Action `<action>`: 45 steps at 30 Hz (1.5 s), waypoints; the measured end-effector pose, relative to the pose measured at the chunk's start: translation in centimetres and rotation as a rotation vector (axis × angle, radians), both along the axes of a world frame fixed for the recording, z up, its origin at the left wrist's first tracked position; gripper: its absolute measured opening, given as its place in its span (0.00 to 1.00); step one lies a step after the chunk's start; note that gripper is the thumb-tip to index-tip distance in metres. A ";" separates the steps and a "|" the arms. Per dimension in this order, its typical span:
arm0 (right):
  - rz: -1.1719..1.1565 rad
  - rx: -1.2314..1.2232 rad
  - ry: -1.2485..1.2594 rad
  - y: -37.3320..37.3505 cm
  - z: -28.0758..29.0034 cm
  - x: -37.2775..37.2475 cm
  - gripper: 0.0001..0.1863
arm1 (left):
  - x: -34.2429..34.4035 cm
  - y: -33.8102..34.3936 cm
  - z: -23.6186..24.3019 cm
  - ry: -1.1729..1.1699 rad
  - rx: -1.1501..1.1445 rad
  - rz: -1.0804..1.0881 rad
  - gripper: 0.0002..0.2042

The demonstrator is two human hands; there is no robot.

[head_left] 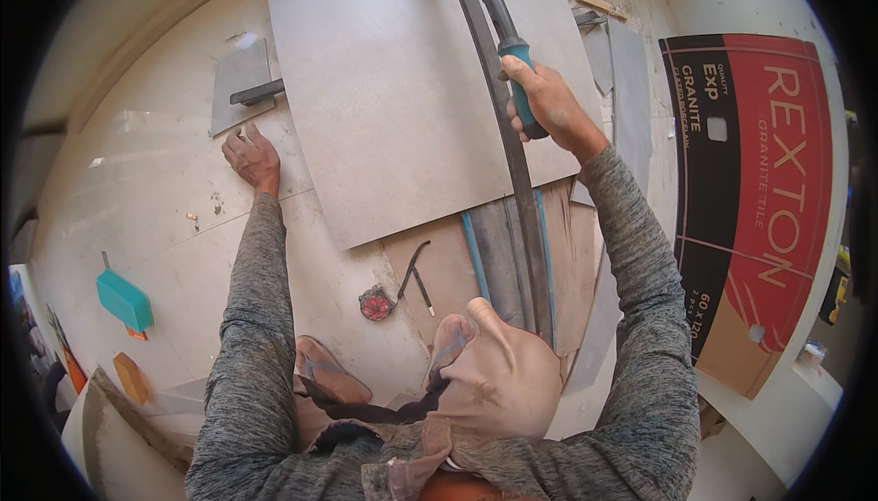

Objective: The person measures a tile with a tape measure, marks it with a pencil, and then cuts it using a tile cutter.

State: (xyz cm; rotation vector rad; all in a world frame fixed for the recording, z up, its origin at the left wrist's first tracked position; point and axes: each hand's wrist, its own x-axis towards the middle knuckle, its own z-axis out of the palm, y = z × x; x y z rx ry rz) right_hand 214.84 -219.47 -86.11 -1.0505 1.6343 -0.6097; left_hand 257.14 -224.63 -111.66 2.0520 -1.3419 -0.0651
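Note:
My right hand is wrapped round the teal grip of the lever handle of a manual tile cutter. The cutter's dark rail runs over a large light-grey tile and on toward my feet. Below the tile's near edge shows the cutter's base, with blue strips. To the left, my left hand is held beside a small grey tile piece, its fingers loosely bent and apart with nothing in them. A dark support arm sticks out from under the large tile above that piece.
A black-and-red wristwatch lies on the floor near my sandalled feet. Further left are a teal case and a yellow-orange block. A flattened red-and-black carton is at the right, with grey tile offcuts beside the cutter.

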 end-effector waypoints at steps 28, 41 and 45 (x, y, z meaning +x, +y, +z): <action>-0.079 -0.115 -0.096 -12.4 10.0 0.0 0.23 | -2.3 0.8 0.3 -0.159 0.206 0.018 0.25; -0.085 -0.067 -0.076 -11.4 9.5 -0.2 0.22 | -2.5 0.7 0.5 -0.152 0.193 0.018 0.24; -0.099 -0.068 -0.017 -10.9 8.2 0.3 0.25 | -2.5 0.7 0.3 -0.153 0.164 0.015 0.23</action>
